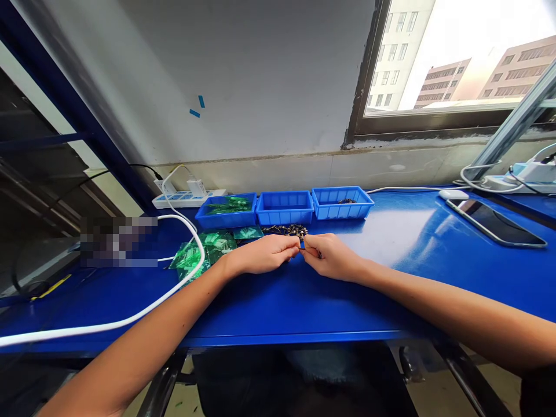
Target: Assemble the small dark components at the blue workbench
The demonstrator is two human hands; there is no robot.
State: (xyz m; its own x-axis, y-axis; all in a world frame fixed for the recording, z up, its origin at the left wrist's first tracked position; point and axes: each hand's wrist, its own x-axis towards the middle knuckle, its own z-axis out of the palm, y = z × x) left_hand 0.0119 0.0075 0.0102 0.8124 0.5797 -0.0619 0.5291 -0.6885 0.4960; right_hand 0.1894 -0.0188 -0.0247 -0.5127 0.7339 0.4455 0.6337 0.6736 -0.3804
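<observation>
Blue tabletop [269, 313], dark piece [303, 249] between fingers [287, 253]

From the wearer's head at its near edge, the blue workbench [278, 310] was viewed forward and downward, close behind the left hand [263, 253] and right hand [332, 258], the wall [278, 81] being included beyond.

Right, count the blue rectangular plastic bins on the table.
3, in one row near the pale wall: left blue plastic bin, middle blue plastic bin, right blue plastic bin.
</observation>
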